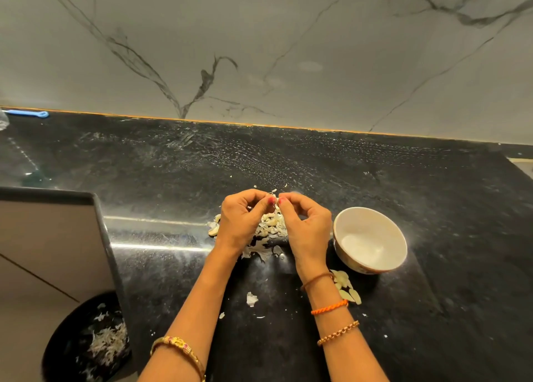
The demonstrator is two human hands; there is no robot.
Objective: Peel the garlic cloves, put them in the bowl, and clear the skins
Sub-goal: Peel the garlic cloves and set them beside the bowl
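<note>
Bare forearms, jewellery worn at both wrists.
A gold bangle with pink stones [180, 350] is worn left; a brown thread [315, 280], an orange twisted cord [330, 307] and a beaded chain bracelet [339, 332] right.

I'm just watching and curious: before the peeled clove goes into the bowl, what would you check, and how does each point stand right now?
1. Clove held: ok. The left hand and right hand pinch something small between their fingertips.
2. Clove fully peeled: cannot tell, the fingers hide it.
3. Bowl within reach: ok, upright beside the right hand.
4. Room in the bowl: ok, it looks empty.
5. Skins cleared: not ok. A pile of garlic skins lies under the hands.
6. Bin ready: ok, open beside the counter, skins already inside.
</note>
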